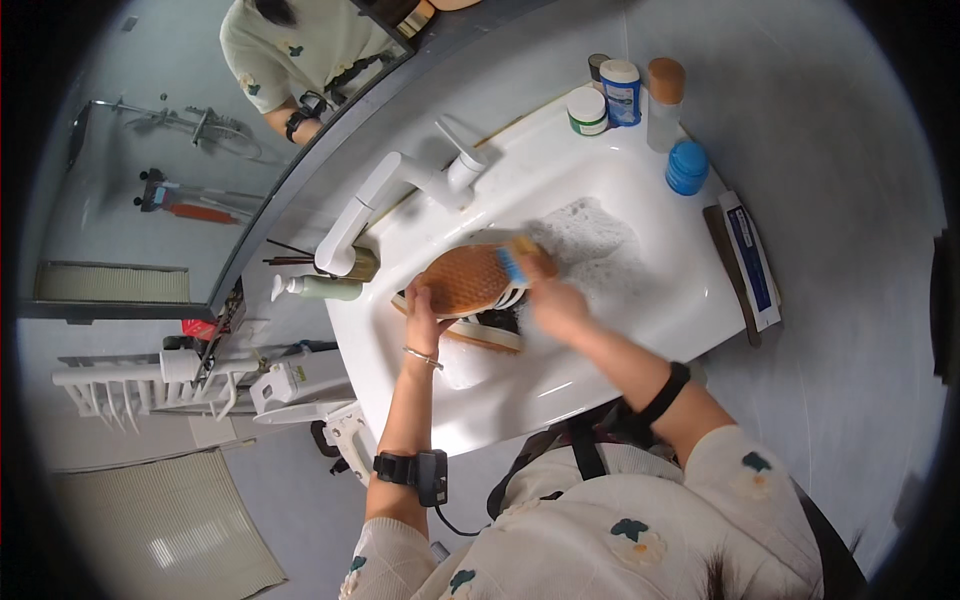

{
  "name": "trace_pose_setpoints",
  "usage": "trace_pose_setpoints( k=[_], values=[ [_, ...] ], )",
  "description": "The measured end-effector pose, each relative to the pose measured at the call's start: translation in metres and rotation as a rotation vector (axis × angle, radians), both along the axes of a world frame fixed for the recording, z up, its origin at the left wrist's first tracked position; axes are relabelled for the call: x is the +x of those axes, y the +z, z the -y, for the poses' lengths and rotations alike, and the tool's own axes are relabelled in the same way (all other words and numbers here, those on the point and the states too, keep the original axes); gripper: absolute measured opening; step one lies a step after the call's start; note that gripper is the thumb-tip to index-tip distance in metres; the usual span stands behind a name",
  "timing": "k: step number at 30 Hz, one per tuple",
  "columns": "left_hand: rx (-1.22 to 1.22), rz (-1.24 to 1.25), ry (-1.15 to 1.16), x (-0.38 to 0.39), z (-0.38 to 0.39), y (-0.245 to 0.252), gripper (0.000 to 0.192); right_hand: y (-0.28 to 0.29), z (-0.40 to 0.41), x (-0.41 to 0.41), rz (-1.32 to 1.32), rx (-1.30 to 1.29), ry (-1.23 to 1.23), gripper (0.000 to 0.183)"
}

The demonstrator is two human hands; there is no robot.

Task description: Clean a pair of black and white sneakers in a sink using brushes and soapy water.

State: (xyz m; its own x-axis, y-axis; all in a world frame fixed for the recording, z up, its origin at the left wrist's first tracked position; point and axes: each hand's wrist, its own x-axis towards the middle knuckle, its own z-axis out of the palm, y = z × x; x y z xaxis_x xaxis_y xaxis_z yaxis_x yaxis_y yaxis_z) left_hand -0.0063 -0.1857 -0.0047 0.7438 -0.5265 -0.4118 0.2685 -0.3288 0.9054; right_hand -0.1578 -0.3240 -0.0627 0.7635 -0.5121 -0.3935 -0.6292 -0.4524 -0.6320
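Observation:
My left hand (425, 319) grips a shoe by one end, with its brown patterned rubber sole (466, 280) turned up above the sink. In my right hand (556, 304) is a scrubbing brush (519, 259) with blue bristles, pressed to the sole near its other end; the hand is slightly blurred. Below the held shoe lies a second shoe (484, 332), dark with a pale edge, partly hidden. Both are over the white washbasin (660, 292), where soapy foam (589, 232) floats on the water.
A white faucet (397, 176) arches over the basin's back left, near a pale green pump bottle (322, 287). On the far right corner stand a white-lidded jar (587, 111), a blue jar (687, 169) and several bottles. A toothpaste box (752, 262) lies along the right rim. A mirror (187, 150) hangs upper left.

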Motion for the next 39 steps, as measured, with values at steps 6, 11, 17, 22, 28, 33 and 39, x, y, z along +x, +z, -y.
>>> trace_pose_setpoints(
  k=[6, 11, 17, 22, 28, 33, 39],
  values=[
    [0.038, 0.08, -0.039, -0.013, 0.014, 0.01, 0.041, -0.057, 0.067, -0.046, -0.261, -0.085, -0.185, 0.058],
    [0.074, 0.223, -0.023, -0.003, 0.017, 0.002, 0.039, 0.063, 0.003, -0.018, 0.178, 0.086, 0.102, 0.054],
    [0.182, 0.204, -0.079, 0.004, 0.029, 0.003, 0.04, 0.041, -0.007, -0.014, 0.131, 0.047, -0.004, 0.061],
    [0.13, 0.16, -0.031, 0.006, 0.031, 0.007, 0.039, -0.065, 0.051, -0.04, -0.227, -0.111, -0.196, 0.052],
    [0.123, 0.051, 0.086, 0.002, 0.042, 0.011, 0.04, -0.044, 0.039, -0.028, -0.053, 0.014, -0.03, 0.057],
    [0.105, -0.045, 0.176, -0.003, 0.04, 0.015, 0.039, 0.058, -0.049, -0.007, 0.575, -0.052, -0.031, 0.062],
    [-0.024, -0.286, 0.269, 0.006, 0.012, 0.004, 0.029, -0.025, 0.011, -0.011, -0.01, 0.052, -0.111, 0.064]
  ],
)
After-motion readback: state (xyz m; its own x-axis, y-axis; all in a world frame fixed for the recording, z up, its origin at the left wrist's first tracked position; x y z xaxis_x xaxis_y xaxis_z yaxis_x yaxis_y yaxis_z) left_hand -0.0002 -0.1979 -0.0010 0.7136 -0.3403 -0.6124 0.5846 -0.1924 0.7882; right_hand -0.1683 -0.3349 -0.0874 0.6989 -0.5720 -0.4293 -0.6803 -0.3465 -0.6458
